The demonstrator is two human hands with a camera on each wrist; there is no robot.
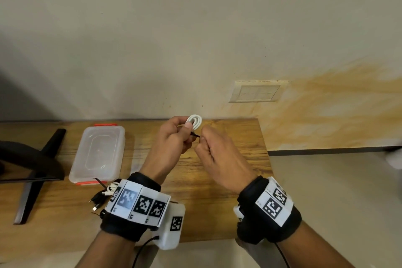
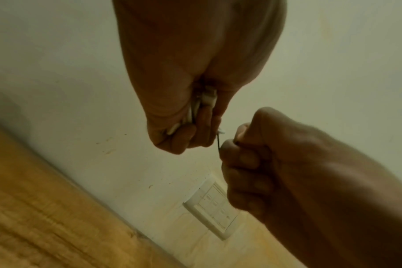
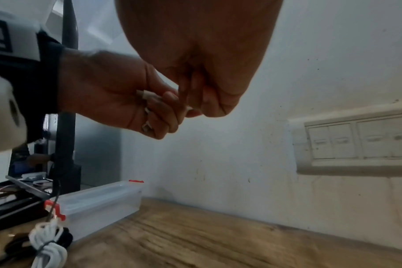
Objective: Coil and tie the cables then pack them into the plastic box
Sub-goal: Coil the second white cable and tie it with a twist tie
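My left hand point(image 1: 174, 135) grips a small coiled white cable point(image 1: 195, 121) above the wooden table point(image 1: 228, 169); its loops stick up past my thumb. My right hand point(image 1: 208, 146) pinches a thin black tie point(image 1: 195, 135) that runs from the coil. In the left wrist view the tie point(image 2: 218, 143) stretches between both fists and the cable point(image 2: 195, 108) shows inside my curled fingers. The clear plastic box point(image 1: 99, 154) with orange clips lies closed, left of my hands. A tied white cable point(image 3: 47, 243) and black cables point(image 1: 97, 199) lie by the box's near end.
A black monitor stand point(image 1: 34, 172) occupies the table's left side. The wall with a switch plate point(image 1: 254, 92) is right behind the table. The table's right edge point(image 1: 265, 148) drops to the floor.
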